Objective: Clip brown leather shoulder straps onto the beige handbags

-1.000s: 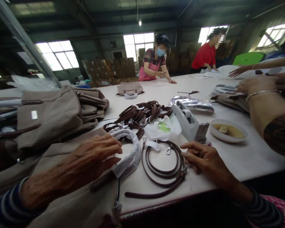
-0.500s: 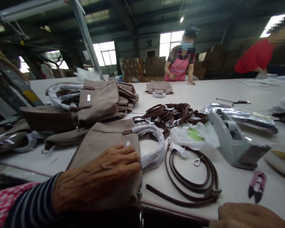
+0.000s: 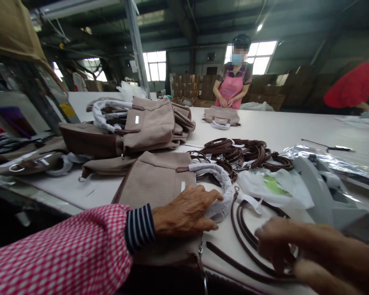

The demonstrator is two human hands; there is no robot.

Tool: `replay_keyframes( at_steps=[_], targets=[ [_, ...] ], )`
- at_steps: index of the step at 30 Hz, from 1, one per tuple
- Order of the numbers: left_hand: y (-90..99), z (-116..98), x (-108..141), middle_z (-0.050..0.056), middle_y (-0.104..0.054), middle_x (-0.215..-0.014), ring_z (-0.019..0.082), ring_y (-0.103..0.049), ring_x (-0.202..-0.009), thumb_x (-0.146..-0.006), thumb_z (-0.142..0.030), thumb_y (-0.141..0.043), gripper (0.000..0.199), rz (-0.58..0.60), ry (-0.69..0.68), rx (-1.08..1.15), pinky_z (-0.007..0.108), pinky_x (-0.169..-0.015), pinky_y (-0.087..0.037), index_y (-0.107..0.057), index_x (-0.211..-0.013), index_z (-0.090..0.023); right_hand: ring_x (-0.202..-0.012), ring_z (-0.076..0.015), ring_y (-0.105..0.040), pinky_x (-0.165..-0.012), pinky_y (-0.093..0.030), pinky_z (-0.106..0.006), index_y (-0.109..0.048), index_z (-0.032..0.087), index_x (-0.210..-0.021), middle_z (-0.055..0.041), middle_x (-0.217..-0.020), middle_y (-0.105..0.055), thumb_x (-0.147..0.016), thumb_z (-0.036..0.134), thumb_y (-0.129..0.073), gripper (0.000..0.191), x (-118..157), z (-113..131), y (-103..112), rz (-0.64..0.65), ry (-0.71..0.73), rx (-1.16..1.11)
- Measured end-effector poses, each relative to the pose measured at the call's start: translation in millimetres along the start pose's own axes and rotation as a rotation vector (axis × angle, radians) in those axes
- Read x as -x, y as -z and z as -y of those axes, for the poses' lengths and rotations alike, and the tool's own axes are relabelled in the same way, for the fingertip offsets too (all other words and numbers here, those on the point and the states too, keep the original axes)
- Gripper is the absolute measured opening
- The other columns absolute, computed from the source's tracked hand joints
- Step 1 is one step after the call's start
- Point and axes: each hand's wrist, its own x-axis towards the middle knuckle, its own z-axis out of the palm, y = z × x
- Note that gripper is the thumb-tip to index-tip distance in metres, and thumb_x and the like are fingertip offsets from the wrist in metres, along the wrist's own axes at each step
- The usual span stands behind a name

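Note:
My left hand (image 3: 186, 211) lies across the front of a taupe ribbed handbag (image 3: 155, 176), fingers apart and stretched toward its looped handle (image 3: 226, 180), which is wrapped in white film. Part of the bag's lower side is hidden under my hand and sleeve. A brown leather strap (image 3: 239, 219) is coiled on the table to the right of the bag, with a metal clip and a white tag at its upper end. Over the coil's right side hovers my right hand (image 3: 316, 246), blurred, its thumb and fingers apart. Whether it touches the strap I cannot tell.
More handbags (image 3: 155, 123) are piled at the left. Behind the coil lie bundled brown straps (image 3: 249, 151) and a clear plastic bag (image 3: 283, 188) with a green piece. A grey tape dispenser (image 3: 326, 192) stands right. Across the table, a person in a pink apron (image 3: 230, 88) faces another handbag (image 3: 223, 115).
My left hand has shifted right, its fingers spreading toward the wrapped handle. My right hand has come up from the bottom edge over the coiled strap. The view has turned left.

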Motion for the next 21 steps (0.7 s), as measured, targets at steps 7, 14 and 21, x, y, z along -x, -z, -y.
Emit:
replay_keyframes(
  at_steps=[7, 14, 21],
  targets=[
    [10.5, 4, 3, 0.0, -0.066, -0.089, 0.014, -0.058, -0.077, -0.069, -0.015, -0.08, 0.041, -0.34, 0.234, 1.024, 0.025, -0.068, -0.044, -0.067, -0.108, -0.017, -0.066, -0.0161, -0.065, -0.06, -0.052, -0.026, -0.076, 0.023, -0.1, -0.003, -0.083, -0.074, -0.099, 0.052, -0.061, 0.033, -51, 1, -11, 0.106, -0.206, 0.05],
    [40.5, 20, 26, -0.01, -0.029, -0.043, 0.009, -0.034, -0.046, -0.087, -0.045, -0.077, 0.046, -0.958, 0.158, 1.405, 0.027, -0.062, -0.053, -0.05, -0.062, -0.019, -0.098, -0.0185, -0.064, -0.09, -0.049, -0.032, -0.07, 0.023, -0.111, -0.0047, -0.108, -0.07, -0.106, 0.028, -0.053, 0.019, -84, 9, -31, 0.278, 0.1, 0.134],
    [59.7, 38, 53, -0.008, -0.024, -0.041, 0.009, -0.029, -0.043, -0.108, -0.034, -0.047, 0.051, -1.218, 0.036, 1.413, 0.022, -0.055, -0.047, -0.047, -0.06, -0.018, -0.094, -0.022, -0.065, -0.085, -0.049, -0.033, -0.065, 0.017, -0.124, -0.0091, -0.104, -0.069, -0.097, 0.011, -0.054, 0.03, -113, 0, -68, 0.575, 0.221, 0.288]
  ],
)
